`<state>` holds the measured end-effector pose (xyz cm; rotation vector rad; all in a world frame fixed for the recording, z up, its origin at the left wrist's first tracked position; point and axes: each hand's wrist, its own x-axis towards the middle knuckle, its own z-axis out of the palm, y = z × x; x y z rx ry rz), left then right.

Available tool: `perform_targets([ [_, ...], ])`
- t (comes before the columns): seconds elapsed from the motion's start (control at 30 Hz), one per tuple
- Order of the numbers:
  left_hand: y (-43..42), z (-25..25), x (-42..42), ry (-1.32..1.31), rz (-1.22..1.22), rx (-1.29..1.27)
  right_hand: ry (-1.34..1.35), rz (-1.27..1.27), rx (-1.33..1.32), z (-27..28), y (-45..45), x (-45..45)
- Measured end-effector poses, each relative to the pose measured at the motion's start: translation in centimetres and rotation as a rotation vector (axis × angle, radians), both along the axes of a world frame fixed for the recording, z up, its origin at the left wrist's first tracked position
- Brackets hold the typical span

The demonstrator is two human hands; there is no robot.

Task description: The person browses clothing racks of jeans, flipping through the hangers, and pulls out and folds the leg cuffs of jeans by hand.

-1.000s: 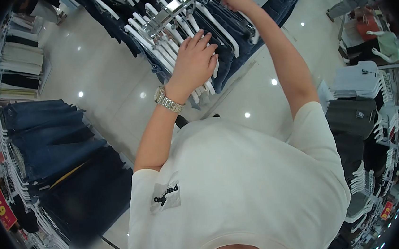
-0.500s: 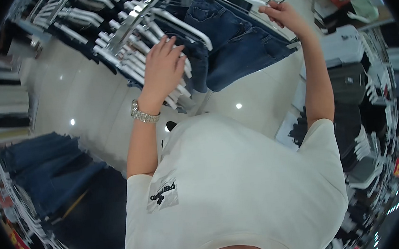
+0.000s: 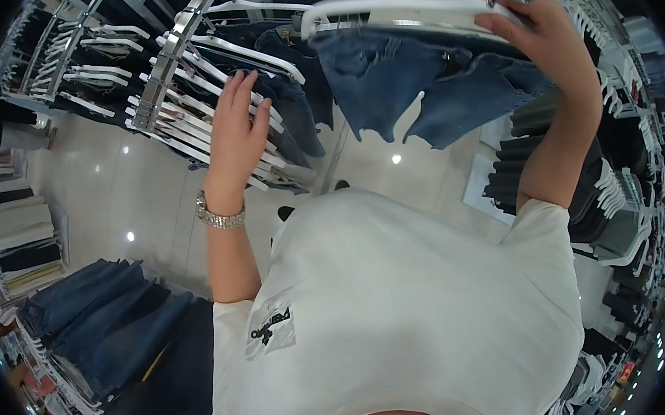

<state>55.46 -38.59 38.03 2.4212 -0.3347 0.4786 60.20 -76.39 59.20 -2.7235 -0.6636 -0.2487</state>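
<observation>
My right hand (image 3: 543, 39) is closed around the hook end of a white hanger (image 3: 410, 7), held up at the right. Blue denim shorts (image 3: 432, 80) hang from that hanger, their legs hanging over the floor. My left hand (image 3: 235, 137), with a silver watch (image 3: 222, 213) on the wrist, has its fingers stretched out over the row of white hangers (image 3: 199, 124) on the metal rail (image 3: 173, 59). It touches or nearly touches them and grips nothing that I can make out. Dark denim garments (image 3: 284, 61) hang from the same rail.
Folded or hung jeans (image 3: 109, 322) are at the lower left. Dark grey garments (image 3: 542, 165) hang on white hangers at the right. Stacked clothes (image 3: 26, 226) stand at the far left. Shiny tiled floor (image 3: 158, 199) shows between the racks.
My right hand has moved right and toward me, bringing the hanger with the denim shorts away from the rail. My left hand has shifted slightly left and down, still at the hangers.
</observation>
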Motion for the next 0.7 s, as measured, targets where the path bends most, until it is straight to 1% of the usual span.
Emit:
perform_targets([
  [0.07, -2.9, 2.4, -1.2, -0.044, -0.044, -0.236, 0.008, 0.065, 0.024, 0.9, 0.5, -1.5],
  [0.1, -4.2, 3.2, -1.8, 0.028, -0.097, -0.322, 0.014, 0.097, 0.035, 0.9, 0.4, -1.9],
  [0.13, -5.3, 3.8, -2.6, 0.101, -0.150, -0.408, -0.008, 0.185, 0.045, 0.8, -0.4, -1.6],
  [0.17, -6.0, 4.1, -2.9, 0.173, -0.203, -0.493, -0.061, 0.235, 0.036, 0.8, -0.5, -1.4],
  [0.2, -6.1, 1.7, -3.3, 0.375, -0.269, -0.672, -0.113, 0.283, 0.029, 0.9, -0.4, -1.3],
  [0.23, -6.8, 0.6, -3.6, 0.434, -0.298, -0.798, -0.167, 0.330, 0.025, 0.9, -0.3, -1.2],
  [0.3, -8.4, -1.0, -4.6, 0.551, -0.348, -1.051, -0.092, 0.313, 0.056, 0.8, 0.0, -0.6],
  [0.4, -8.6, -5.0, -6.6, 0.777, -0.153, -0.905, 0.065, 0.285, 0.049, 0.2, 1.1, -0.1],
  [0.43, -8.4, -6.0, -7.4, 0.748, -0.109, -0.900, 0.128, 0.279, 0.038, -0.1, 1.5, 0.0],
  [0.47, -8.1, -7.0, -8.2, 0.720, -0.064, -0.893, 0.122, 0.295, -0.082, -0.8, 1.4, 0.9],
  [0.5, -7.7, -7.5, -9.0, 0.693, -0.022, -0.882, 0.075, 0.323, -0.061, -1.8, 1.7, 1.4],
  [0.57, -6.7, -7.9, -10.6, 0.657, 0.044, -0.957, -0.024, 0.359, -0.017, -4.0, 2.6, 1.7],
  [0.6, -5.9, -8.4, -11.3, 0.642, 0.063, -0.992, -0.143, 0.338, -0.069, -5.0, 2.9, 1.8],
  [0.63, -5.5, -8.0, -11.9, 0.627, 0.075, -1.028, -0.188, 0.289, -0.083, -5.4, 3.7, 0.8],
  [0.67, -5.4, -7.3, -12.5, 0.593, 0.114, -0.979, -0.237, 0.236, -0.102, -5.6, 4.9, -0.2],
  [0.7, -4.9, -7.4, -13.2, 0.581, 0.102, -0.950, -0.289, 0.182, -0.124, -5.7, 5.6, -1.2],
])
